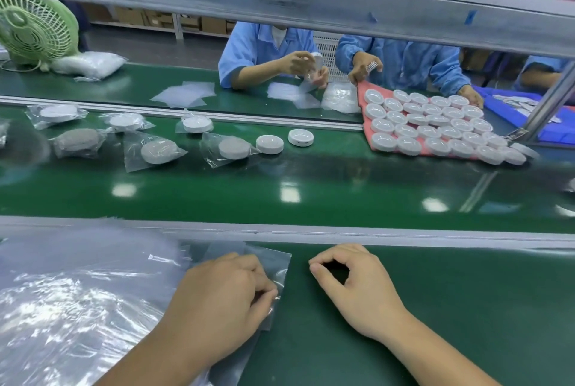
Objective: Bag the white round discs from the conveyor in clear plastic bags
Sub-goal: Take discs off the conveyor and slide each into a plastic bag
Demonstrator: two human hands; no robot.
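Left hand (224, 295) pinches the edge of one bag (277, 264) lying at the rim of the pile (77, 292). Right hand (351, 283) rests on the bench (435, 308), fingers loosely curled round nothing. Two bare discs (269, 144) sit on the belt (311, 186) beyond the rail (342, 235), well apart from both hands. Film this thin probably clings, so the pinch may lift two bags, or the mouth may refuse to open one-handed. If the belt runs, the discs could ride out of reach before the bag is ready.

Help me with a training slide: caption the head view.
Left hand pinches a clear bag, right hand empty; two unbagged white discs wait on the green conveyor.
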